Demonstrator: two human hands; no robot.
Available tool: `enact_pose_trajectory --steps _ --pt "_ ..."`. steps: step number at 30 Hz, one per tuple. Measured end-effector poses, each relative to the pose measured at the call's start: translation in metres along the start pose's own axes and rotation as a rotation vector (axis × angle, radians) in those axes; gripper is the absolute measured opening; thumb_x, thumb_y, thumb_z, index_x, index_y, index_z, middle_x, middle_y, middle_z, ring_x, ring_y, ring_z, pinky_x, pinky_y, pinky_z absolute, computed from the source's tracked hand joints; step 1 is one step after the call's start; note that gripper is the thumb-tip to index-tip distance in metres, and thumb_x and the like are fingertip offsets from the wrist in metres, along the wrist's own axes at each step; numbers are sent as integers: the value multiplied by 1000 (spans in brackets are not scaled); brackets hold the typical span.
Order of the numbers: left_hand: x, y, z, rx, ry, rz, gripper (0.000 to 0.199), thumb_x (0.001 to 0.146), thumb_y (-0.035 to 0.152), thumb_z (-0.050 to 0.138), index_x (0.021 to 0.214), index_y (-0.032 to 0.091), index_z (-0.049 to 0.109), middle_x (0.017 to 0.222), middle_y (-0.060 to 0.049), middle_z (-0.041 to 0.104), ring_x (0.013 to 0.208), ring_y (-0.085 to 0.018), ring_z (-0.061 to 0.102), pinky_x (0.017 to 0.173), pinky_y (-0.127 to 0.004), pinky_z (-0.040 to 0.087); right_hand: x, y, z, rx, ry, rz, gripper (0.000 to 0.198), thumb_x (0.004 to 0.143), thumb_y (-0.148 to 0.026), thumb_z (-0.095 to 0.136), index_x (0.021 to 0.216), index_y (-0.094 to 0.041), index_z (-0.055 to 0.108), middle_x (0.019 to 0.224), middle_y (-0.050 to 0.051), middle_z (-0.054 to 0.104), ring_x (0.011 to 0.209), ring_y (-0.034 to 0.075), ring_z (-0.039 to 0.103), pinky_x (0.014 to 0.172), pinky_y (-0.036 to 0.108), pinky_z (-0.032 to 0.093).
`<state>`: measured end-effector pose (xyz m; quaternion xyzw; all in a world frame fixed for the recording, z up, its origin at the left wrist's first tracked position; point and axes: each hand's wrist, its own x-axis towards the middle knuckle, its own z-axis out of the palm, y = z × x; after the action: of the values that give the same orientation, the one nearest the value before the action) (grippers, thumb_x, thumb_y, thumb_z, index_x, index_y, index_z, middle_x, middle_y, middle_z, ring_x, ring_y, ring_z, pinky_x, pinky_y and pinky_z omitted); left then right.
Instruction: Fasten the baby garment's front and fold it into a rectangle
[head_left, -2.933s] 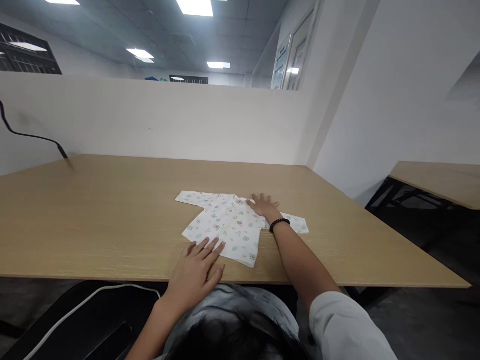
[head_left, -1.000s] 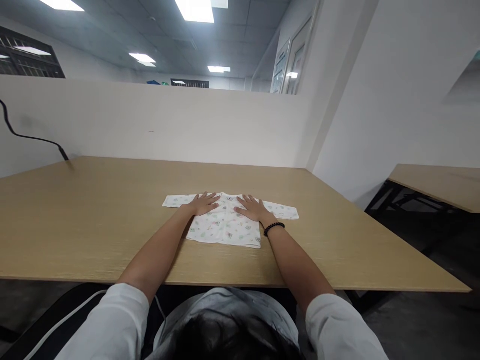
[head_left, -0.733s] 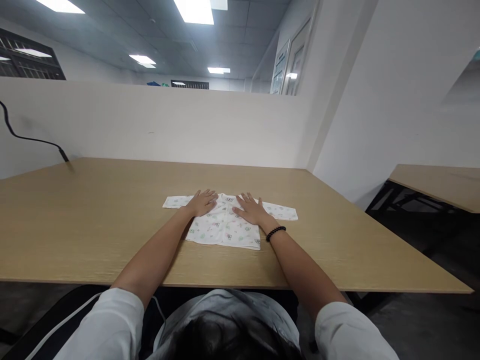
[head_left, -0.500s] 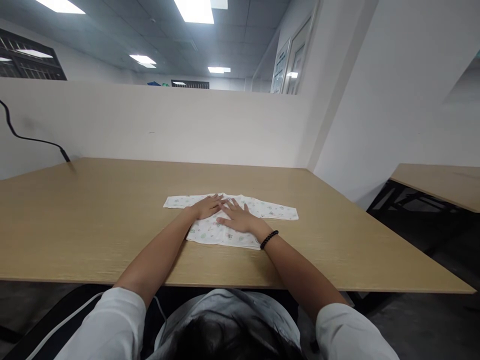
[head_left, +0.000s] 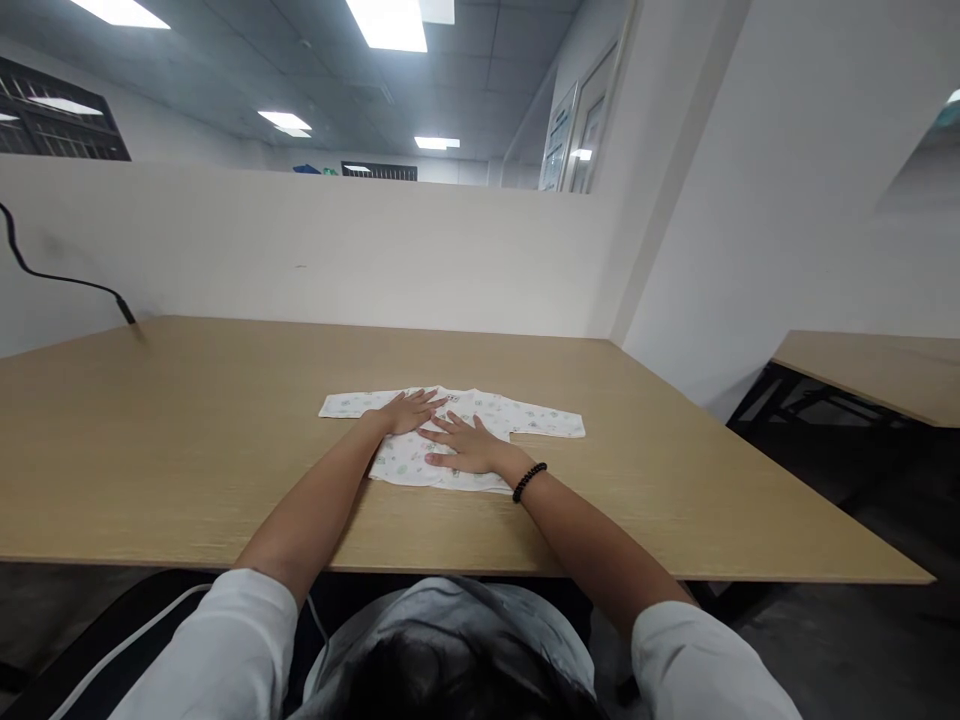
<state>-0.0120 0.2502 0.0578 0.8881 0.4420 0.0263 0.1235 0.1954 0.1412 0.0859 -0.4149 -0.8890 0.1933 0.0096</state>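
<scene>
Hands first, left to right. Left hand (head_left: 409,411): palm down on the upper left chest of a small shirt (head_left: 491,408), fingers slightly parted and pointing away to the right. Right hand (head_left: 466,446): palm down on the middle of the same cloth, fingers fanned wide to the left, thumb well apart toward the near side; black beaded bracelet (head_left: 529,482) on the wrist. Both flattened rather than curled, with nothing gripped. Fingertips very close to one another near the neckline; cannot tell whether touching.

Shirt position: flat on a wood-coloured counter (head_left: 225,430), around mid-width, nearer the front edge than the white partition (head_left: 375,250) behind. At far left of the partition, a black cable (head_left: 71,283).

Shirt appearance, left to right. Left-side sleeve: long, straight out, lying nearly level, squared at the cuff. Body: white, scattered with small faint motifs in green, grey and pinkish tones; neckline on the far side with a small dark mark just inside; hem on the near side, slightly wavy; much of the middle hidden under both hands. Right-side sleeve: long, also outstretched, slanting a little toward the near edge. Farther right, well apart: a second table (head_left: 877,370) with dark legs.
</scene>
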Motion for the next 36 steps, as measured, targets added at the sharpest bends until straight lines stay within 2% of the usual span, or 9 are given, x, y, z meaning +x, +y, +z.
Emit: enact_pose_trajectory --steps 3,7,9,11,15,21,26,31,36 --pt "-4 -1 -1 -43 44 0 63 98 59 13 153 33 26 160 1 21 148 -26 11 117 -53 9 0 -1 -2 33 35 -15 74 89 -78 21 153 -40 23 162 -3 6 148 31 -4 112 61 -13" --pt "-10 -11 -2 -164 243 -58 69 97 56 8 153 21 29 158 -2 29 146 -19 23 118 -34 20 2 -6 -3 77 209 -75 69 95 -68 8 155 -36 18 162 -3 7 149 25 -6 116 56 -7" --pt "-13 -19 -1 -138 312 -110 71 97 56 7 152 18 31 157 -3 31 145 -17 24 118 -31 19 3 -8 -1 80 236 -80 70 95 -67 6 156 -33 15 162 -1 5 149 24 -7 116 56 -5" --pt "-15 -25 0 -57 298 -169 70 97 55 10 152 17 30 158 -5 29 146 -19 21 119 -33 17 4 -9 2 63 177 -84 70 95 -68 9 156 -33 15 162 0 4 149 26 -6 115 57 -6" --pt "-18 -30 -1 61 157 -277 67 97 52 16 155 18 21 159 -10 24 147 -26 18 117 -43 17 6 -8 9 18 16 -104 70 94 -70 17 155 -35 17 162 -1 7 149 28 -5 113 59 -12" --pt "-22 -30 -10 93 46 -338 73 94 61 14 155 20 19 160 -12 16 148 -31 11 114 -55 14 6 -6 6 2 -50 -90 67 93 -72 21 153 -43 14 161 -5 3 149 26 -5 113 59 -14" --pt "-22 -33 -11 102 41 -357 76 92 65 19 155 23 20 160 -11 15 148 -32 11 114 -54 15 7 -6 5 3 -74 -113 66 92 -73 26 151 -46 18 161 -7 7 149 28 -3 112 60 -14" --pt "-21 -32 -9 109 54 -441 73 92 66 20 155 28 22 160 -8 18 147 -34 14 112 -62 14 3 -7 4 38 -59 -139 69 90 -74 32 151 -43 23 161 -4 9 149 28 -2 113 58 -15" --pt "-29 -39 -10 104 162 -464 72 92 68 20 153 30 27 157 -9 29 145 -35 23 109 -62 23 2 8 -9 147 45 -142 78 87 -78 35 153 -40 21 162 -3 11 149 29 2 118 51 -2"
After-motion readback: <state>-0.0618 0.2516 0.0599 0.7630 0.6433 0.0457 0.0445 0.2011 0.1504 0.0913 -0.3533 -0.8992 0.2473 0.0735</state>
